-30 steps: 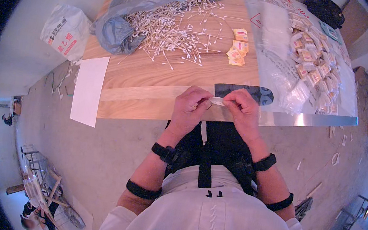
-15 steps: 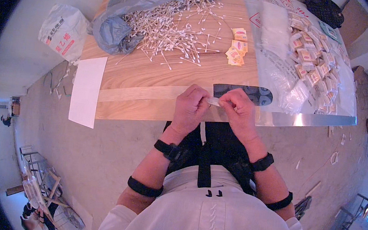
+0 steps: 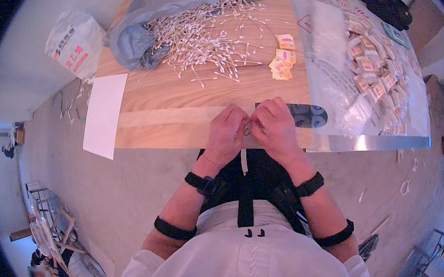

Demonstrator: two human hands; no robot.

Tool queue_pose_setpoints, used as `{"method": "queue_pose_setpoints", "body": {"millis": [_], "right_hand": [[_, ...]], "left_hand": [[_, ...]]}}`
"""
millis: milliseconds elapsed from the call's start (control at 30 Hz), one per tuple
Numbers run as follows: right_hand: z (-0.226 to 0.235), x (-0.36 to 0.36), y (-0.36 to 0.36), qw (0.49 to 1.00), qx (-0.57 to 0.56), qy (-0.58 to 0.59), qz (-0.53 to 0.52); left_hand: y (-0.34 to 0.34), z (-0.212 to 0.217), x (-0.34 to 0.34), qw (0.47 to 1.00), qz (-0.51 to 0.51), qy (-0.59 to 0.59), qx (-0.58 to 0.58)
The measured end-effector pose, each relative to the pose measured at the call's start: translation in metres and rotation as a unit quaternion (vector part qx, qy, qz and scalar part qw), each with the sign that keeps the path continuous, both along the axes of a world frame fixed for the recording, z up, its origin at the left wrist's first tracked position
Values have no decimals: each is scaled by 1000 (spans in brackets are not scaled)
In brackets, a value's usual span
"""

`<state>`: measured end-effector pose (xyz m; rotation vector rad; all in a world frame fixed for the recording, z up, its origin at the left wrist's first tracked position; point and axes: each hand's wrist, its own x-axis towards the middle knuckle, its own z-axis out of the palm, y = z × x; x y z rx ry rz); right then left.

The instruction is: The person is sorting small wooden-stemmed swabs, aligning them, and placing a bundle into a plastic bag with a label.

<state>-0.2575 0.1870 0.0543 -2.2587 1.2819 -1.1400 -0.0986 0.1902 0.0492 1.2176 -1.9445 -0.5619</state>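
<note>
Over the table's front edge, my left hand (image 3: 227, 132) and my right hand (image 3: 275, 129) meet with fingers pinched together. Between the fingertips is a small clear plastic bag (image 3: 247, 130), of which only a sliver shows; the fingers cover the rest. A dark strip with round shapes (image 3: 311, 116) lies flat just beyond my right hand. Farther up the table, many loose cotton swabs (image 3: 199, 49) spill from a blue-grey plastic bag (image 3: 128, 47). Several small orange and white cards (image 3: 282, 64) lie right of the swabs.
Small filled bags with cards (image 3: 377, 74) are heaped at the right on clear sheeting, beside empty clear bags (image 3: 357, 117). A white paper sheet (image 3: 104, 115) overhangs the table's left front corner. A white sack (image 3: 75, 44) stands left, a black bag (image 3: 388, 10) far right.
My hands have come closer together, the right one moving left and turning over the small plastic bag. Less of the bag shows now. The view has shifted slightly.
</note>
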Motion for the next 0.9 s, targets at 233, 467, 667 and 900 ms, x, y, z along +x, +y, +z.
{"method": "queue_pose_setpoints", "body": {"millis": [233, 467, 667, 900], "right_hand": [[1, -28, 10, 999, 24, -32, -10], [0, -42, 16, 996, 46, -68, -28], [0, -45, 32, 718, 558, -396, -130], [-37, -21, 61, 458, 621, -630, -82]], "left_hand": [[3, 0, -1, 1000, -1, 24, -9], [3, -5, 6, 999, -1, 24, -49], [11, 7, 13, 999, -8, 24, -21], [33, -11, 5, 995, -71, -47, 46]]}}
